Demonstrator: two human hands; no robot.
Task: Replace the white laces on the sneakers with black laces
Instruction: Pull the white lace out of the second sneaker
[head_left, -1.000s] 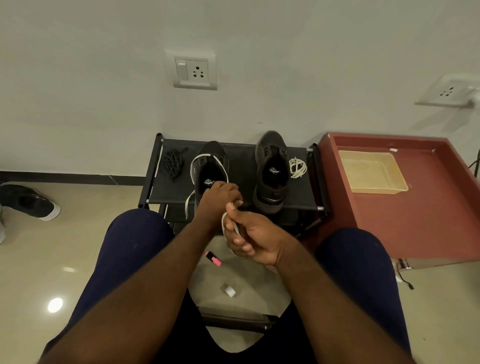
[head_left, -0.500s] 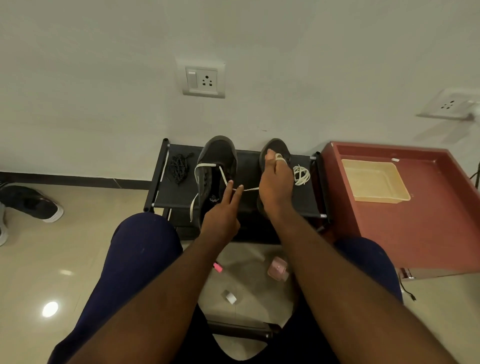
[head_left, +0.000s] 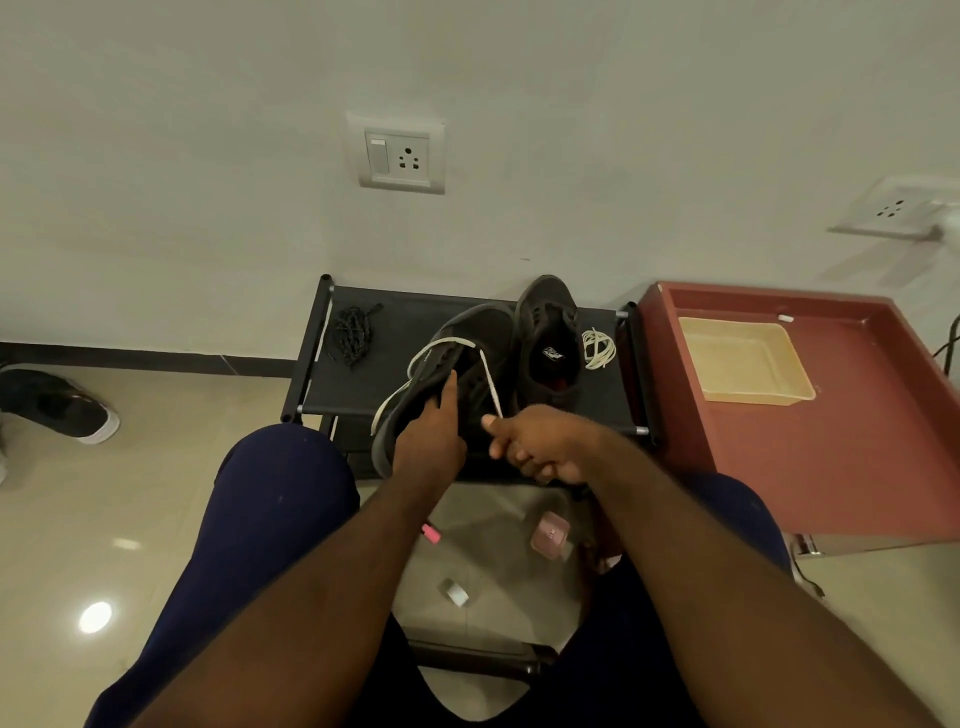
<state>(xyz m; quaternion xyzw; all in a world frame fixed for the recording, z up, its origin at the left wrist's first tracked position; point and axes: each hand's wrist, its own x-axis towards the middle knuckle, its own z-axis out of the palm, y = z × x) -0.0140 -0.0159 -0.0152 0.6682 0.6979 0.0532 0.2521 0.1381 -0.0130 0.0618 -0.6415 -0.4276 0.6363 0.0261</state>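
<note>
Head cam | sneaker (head_left: 467, 358) tilted at rack (head_left: 358, 396) front edge, L hand (head_left: 431, 441) holding heel side, index straight | R hand (head_left: 537, 441) fingers curled, pinching white lace (head_left: 491, 384) end | lace: light, limp, slippy, so grip nr tip.

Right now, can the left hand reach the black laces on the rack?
Probably yes. The tangled bundle of black laces lies uncovered on the black fabric rack, just left of the tilted dark grey sneaker, with bare fabric between. The left hand holds that sneaker, though, and would have to let go.
</note>
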